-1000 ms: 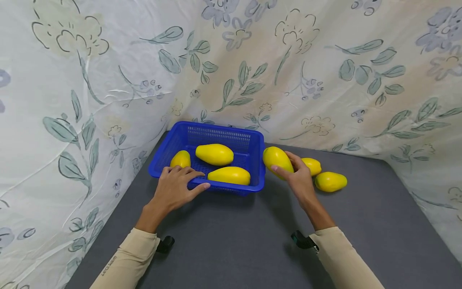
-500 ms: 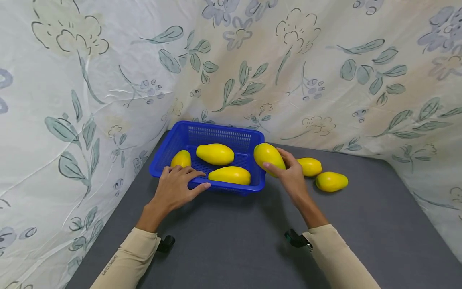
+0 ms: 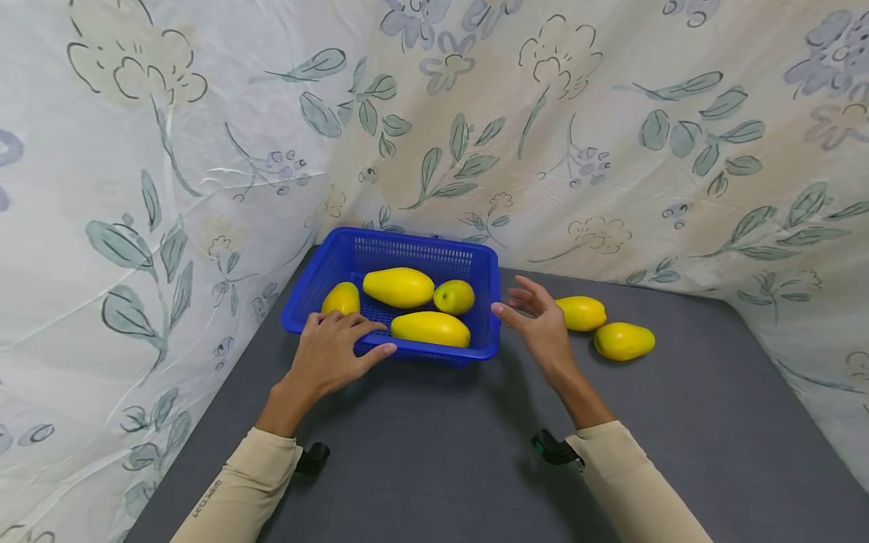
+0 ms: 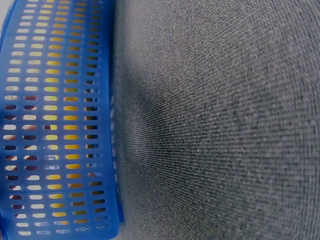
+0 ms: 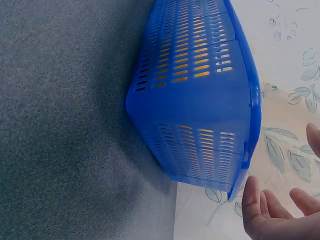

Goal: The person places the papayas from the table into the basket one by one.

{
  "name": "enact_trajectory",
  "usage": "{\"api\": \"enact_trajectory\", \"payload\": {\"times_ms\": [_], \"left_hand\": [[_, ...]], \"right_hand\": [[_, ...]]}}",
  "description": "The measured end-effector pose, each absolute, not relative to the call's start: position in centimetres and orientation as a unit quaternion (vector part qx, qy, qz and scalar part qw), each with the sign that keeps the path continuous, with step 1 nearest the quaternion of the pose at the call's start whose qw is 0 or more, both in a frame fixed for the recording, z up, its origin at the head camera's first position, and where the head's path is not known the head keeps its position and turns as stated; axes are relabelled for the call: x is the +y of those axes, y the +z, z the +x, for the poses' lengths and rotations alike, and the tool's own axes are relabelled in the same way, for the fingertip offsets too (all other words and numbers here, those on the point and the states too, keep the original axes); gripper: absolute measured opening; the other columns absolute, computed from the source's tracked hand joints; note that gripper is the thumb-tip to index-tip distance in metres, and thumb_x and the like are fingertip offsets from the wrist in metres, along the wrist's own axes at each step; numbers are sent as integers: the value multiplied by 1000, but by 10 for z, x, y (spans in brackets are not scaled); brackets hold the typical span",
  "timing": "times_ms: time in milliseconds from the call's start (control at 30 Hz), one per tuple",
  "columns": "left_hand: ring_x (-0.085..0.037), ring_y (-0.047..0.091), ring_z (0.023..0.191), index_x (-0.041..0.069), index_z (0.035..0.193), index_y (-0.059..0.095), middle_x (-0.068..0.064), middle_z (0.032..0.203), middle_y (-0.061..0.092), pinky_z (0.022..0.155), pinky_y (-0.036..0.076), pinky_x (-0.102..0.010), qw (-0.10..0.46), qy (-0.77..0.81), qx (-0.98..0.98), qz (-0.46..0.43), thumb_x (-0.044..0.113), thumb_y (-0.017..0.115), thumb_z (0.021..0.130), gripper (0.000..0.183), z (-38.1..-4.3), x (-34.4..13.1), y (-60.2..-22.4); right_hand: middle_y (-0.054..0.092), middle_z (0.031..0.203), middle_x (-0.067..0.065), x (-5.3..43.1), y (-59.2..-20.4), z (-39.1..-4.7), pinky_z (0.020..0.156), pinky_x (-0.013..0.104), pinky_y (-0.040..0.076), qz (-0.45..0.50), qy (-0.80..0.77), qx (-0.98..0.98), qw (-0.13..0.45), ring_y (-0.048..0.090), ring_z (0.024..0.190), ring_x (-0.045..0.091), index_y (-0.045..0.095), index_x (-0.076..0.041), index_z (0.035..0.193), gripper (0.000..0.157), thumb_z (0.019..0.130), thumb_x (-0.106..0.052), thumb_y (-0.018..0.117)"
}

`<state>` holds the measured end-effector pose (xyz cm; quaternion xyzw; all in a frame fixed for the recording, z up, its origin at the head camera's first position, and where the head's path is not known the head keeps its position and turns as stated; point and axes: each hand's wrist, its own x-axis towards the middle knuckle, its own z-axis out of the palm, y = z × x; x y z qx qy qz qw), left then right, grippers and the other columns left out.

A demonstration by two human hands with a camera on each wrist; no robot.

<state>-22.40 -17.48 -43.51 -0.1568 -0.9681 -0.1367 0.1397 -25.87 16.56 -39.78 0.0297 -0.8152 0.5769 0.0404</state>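
Observation:
Inside the blue plastic basket (image 3: 485,343) lie several yellow fruits, smooth and mango-like in shape. One of them, a yellow fruit with a greenish end (image 3: 454,297), sits at the right side of the basket. My left hand (image 3: 331,351) rests over the front left rim, partly covering the leftmost fruit (image 3: 342,299); the fingers' undersides are hidden in the head view. My right hand (image 3: 539,324) holds nothing and hovers just outside the right rim, thumb and fingers spread apart. In the right wrist view, some fingertips (image 5: 251,192) show near the basket's rim.
Two more yellow fruits, one behind the other (image 3: 582,313), (image 3: 624,342), lie on the dark grey table (image 3: 434,452) right of my right hand. Floral cloth (image 3: 577,188) hangs behind the table and at both sides, close behind the basket.
My right hand carried a yellow fruit left over the right rim and let it go inside the basket, then opened beside the rim. The left hand has stayed on the front rim.

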Motion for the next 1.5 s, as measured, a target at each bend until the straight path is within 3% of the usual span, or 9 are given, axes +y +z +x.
{"api": "enact_trajectory", "payload": {"times_ms": [400,900,1200,1500], "left_hand": [[-36,60,124,28,135,75,-9,133,70,107,37,-63,145,-139,-965,-166,69,60,97,58,-225,-176,-434],[-34,60,122,29,134,75,-7,130,71,105,38,-60,145,-136,-966,-163,70,60,96,58,-225,-175,-435],[-33,61,120,29,134,75,-7,129,71,104,39,-60,151,-133,-965,-166,70,59,96,58,-225,-176,-436],[-34,60,120,29,135,75,-7,129,71,105,39,-61,151,-135,-964,-169,70,60,96,58,-225,-177,-437]], "right_hand": [[53,157,13,172,-405,-260,106,48,55,25,585,-809,45,57,139,33,42,-17,162,79,97,-41,79],[54,156,16,190,-410,-261,107,50,54,23,595,-802,46,56,138,33,43,-16,161,77,97,-40,79],[53,155,18,204,-417,-260,91,18,57,20,595,-802,51,56,137,34,44,-15,161,76,98,-38,79],[54,154,17,217,-421,-258,87,14,56,-13,601,-797,60,56,137,34,45,-14,160,77,97,-39,80]]}}
